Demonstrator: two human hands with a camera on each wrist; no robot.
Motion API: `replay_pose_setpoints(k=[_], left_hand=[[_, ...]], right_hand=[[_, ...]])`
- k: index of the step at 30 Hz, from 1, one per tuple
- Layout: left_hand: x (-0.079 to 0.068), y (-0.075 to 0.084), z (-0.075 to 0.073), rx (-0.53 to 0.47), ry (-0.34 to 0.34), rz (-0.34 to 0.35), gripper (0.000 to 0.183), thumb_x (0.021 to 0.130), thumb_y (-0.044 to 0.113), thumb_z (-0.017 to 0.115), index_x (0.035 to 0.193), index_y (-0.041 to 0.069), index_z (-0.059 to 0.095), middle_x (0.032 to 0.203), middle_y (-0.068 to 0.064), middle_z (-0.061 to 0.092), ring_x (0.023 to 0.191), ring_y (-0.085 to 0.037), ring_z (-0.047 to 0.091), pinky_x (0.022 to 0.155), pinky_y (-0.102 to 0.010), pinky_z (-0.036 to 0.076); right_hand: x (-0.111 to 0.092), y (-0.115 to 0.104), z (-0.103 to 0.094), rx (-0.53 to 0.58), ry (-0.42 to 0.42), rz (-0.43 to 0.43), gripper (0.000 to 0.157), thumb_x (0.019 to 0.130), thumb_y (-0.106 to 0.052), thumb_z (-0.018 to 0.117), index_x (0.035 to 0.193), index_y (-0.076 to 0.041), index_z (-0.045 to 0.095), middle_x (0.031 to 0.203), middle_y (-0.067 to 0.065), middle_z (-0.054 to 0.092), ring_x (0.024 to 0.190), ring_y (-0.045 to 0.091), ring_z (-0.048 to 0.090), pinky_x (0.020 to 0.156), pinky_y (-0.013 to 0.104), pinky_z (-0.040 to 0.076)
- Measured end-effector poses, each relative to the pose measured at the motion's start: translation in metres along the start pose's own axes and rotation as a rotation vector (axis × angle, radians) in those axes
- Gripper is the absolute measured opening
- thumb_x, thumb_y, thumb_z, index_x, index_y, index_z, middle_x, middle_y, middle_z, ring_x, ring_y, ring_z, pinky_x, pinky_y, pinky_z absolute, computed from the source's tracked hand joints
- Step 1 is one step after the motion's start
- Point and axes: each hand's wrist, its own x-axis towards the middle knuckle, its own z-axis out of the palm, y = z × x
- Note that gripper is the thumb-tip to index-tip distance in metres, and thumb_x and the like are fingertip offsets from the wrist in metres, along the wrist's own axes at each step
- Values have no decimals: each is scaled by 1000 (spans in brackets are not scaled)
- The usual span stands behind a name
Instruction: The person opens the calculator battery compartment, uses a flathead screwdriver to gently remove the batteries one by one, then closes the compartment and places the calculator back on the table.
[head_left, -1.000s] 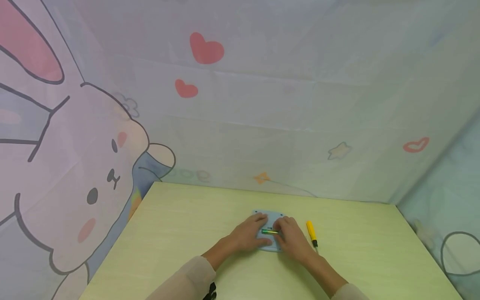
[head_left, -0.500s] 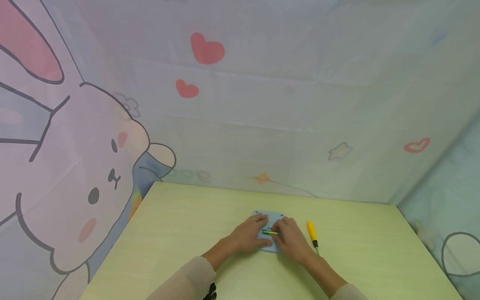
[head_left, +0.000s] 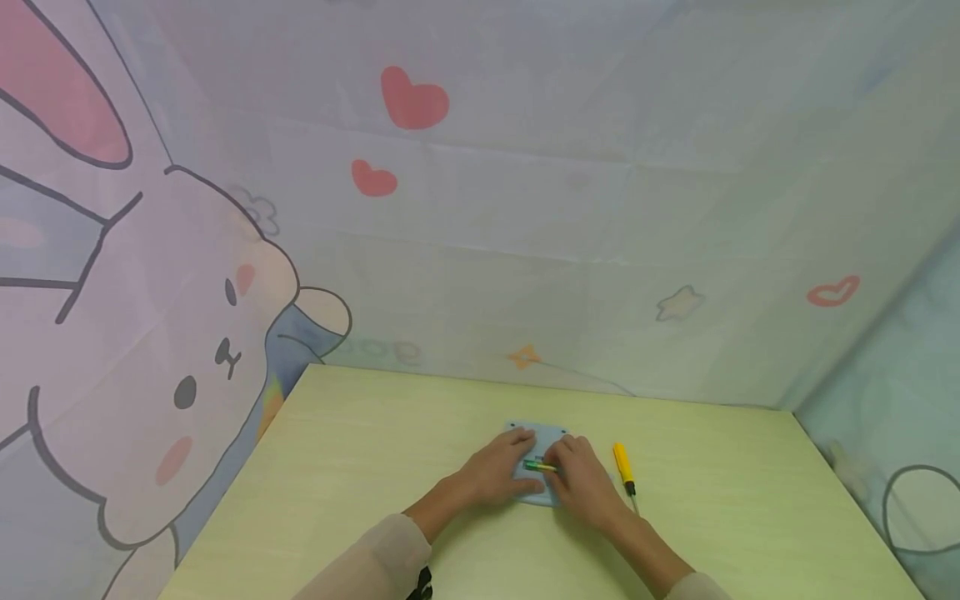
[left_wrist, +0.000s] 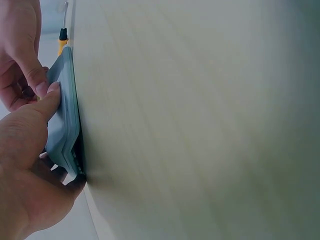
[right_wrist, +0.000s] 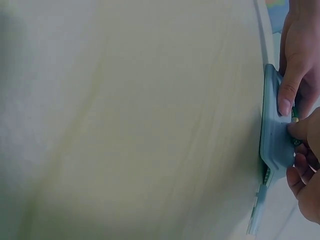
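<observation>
A pale blue flat plastic device (head_left: 551,432) lies on the table, dark dots at its far corners. My left hand (head_left: 491,469) holds its left side, thumb on the upper face and fingers at the edge, as the left wrist view shows. A slim green and yellow battery (head_left: 536,465) sits over the middle of the device. My right hand (head_left: 583,479) pinches its right end between thumb and fingers; that end is hidden by the fingers. The right wrist view shows the right thumb (right_wrist: 298,130) close over the device, beside the left thumb (right_wrist: 287,100).
A screwdriver with a yellow handle (head_left: 622,462) lies right of my right hand. In the right wrist view a thin light blue strip (right_wrist: 256,212) lies beyond the device. The pale wooden table (head_left: 390,433) ends against a printed cloth backdrop (head_left: 510,250).
Almost nothing has moved. The battery's left end and my right fingers shift very slightly; both hands stay in place on the device.
</observation>
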Motion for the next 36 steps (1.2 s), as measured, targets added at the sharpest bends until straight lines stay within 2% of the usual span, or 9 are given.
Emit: replay_pose_setpoints(k=[6,10,19,25,30,36], left_hand=[[0,0,1,-17,5,-13,78,97,52,57,154,4,34,160,-8,31,148,-26,25,115,-42,32],[-1,0,0,-23,0,-13,78,97,51,58,154,4,34,160,-8,30,148,-26,25,115,-42,32],[-3,2,-2,-17,6,3,78,97,51,58,153,3,35,159,-9,32,148,-27,27,115,-42,33],[-2,4,-3,-18,9,-9,78,96,51,60,153,3,35,159,-9,33,148,-27,27,115,-41,32],[0,3,-2,-7,12,-25,80,94,53,61,152,3,36,158,-8,34,147,-26,29,115,-39,33],[2,4,-1,7,-5,-46,81,94,52,62,153,4,36,159,-6,33,147,-24,28,115,-38,33]], right_hand=[[0,-5,-3,-84,0,-25,13,88,-6,74,95,-11,64,90,-3,55,85,13,41,72,28,44],[-1,-8,-5,-92,1,-31,13,87,-5,74,94,-10,64,90,-3,55,86,13,42,73,28,46],[-5,-8,-5,-7,-9,0,11,91,-5,70,98,-10,63,92,-4,57,90,13,45,76,30,47],[-7,-5,-6,65,-16,74,10,95,-8,66,100,-13,59,91,-10,55,86,10,47,76,28,47],[-9,-2,-10,92,10,113,10,94,-8,66,101,-13,60,90,-10,55,82,9,48,74,28,48],[-10,-1,-17,162,62,177,14,91,-7,71,100,-14,62,95,-7,59,87,8,54,76,29,51]])
